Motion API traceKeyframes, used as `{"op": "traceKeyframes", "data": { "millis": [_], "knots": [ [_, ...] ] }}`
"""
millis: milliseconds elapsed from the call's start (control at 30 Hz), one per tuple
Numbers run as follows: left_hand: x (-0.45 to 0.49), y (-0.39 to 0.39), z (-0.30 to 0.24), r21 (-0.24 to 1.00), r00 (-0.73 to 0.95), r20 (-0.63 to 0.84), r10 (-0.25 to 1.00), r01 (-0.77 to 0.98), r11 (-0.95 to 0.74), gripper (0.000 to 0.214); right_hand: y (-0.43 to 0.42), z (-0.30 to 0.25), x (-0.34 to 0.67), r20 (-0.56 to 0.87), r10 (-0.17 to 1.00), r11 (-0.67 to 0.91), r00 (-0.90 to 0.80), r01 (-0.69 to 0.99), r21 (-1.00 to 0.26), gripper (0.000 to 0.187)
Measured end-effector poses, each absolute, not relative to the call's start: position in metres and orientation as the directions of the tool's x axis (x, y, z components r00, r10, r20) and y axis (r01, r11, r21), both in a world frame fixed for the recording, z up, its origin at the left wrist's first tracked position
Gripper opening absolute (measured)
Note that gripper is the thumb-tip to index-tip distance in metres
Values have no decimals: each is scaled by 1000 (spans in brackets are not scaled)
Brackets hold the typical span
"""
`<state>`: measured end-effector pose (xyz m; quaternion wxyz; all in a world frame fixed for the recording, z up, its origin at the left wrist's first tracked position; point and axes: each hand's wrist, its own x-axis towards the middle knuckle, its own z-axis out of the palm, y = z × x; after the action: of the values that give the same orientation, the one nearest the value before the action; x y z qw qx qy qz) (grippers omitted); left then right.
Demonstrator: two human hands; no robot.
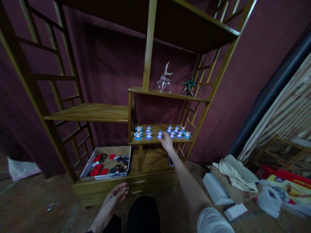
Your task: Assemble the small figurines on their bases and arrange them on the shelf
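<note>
My right hand (pixel 166 142) reaches onto the small lower shelf (pixel 160 141), its fingers closed on a little purple-and-white figurine (pixel 159 134) with a round base. Two short rows of similar figurines stand left of it, among them a blue-based one (pixel 138 135) and a purple-based one (pixel 149 135). Several more, such as another purple figurine (pixel 172 134), stand to its right. My left hand (pixel 116 194) hangs in front of the cabinet's base, palm turned inward, fingers loosely extended with nothing visible in them. Near it is a shallow cardboard box (pixel 96 152) holding red discs and dark figurines.
A clear deer ornament (pixel 164 79) and a green-caped figure (pixel 188 86) stand on the shelf above. A bare wooden shelf (pixel 89 112) lies at left. White boxes (pixel 215 189), a cloth (pixel 236 171) and a plastic bag (pixel 269 199) lie on the floor at right.
</note>
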<state>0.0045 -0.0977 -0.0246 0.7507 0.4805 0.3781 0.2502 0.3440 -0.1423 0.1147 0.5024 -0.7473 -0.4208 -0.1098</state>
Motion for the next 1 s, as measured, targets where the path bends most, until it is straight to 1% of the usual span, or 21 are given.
{"op": "traceKeyframes", "data": {
  "millis": [100,200,333,433,500,600,667,700,833,933,1000],
  "knots": [
    [4,-97,-25,912,596,-318,737,-22,411,49,-143,116,348,553,551,-102,625,708,-698,32],
    [4,-98,-25,915,600,-310,738,-22,403,49,-144,116,349,555,555,-42,619,687,-725,33],
    [5,-98,-24,911,593,-319,739,-22,411,49,-144,114,347,576,543,7,611,683,-730,35],
    [6,-100,-21,912,590,-324,739,-12,410,50,-150,112,344,603,517,5,607,702,-712,38],
    [6,-101,-20,914,584,-327,743,-4,405,50,-160,111,345,633,451,-36,629,722,-691,35],
    [5,-101,-19,917,568,-323,757,-8,398,51,-180,108,352,669,270,-152,693,716,-681,30],
    [5,-101,-18,917,562,-328,759,-5,400,51,-191,107,359,666,197,-219,719,695,-685,31],
    [5,-101,-18,915,562,-332,758,-2,403,51,-195,107,362,659,193,-246,727,686,-684,33],
    [8,-101,-19,910,565,-342,751,-1,415,50,-196,109,370,648,246,-325,720,691,-645,35],
    [10,-101,-21,908,574,-348,741,11,419,49,-189,111,370,665,239,-393,708,697,-600,33],
    [11,-101,-23,910,582,-343,737,12,414,50,-184,113,369,679,226,-412,698,700,-583,32]
  ]
}}
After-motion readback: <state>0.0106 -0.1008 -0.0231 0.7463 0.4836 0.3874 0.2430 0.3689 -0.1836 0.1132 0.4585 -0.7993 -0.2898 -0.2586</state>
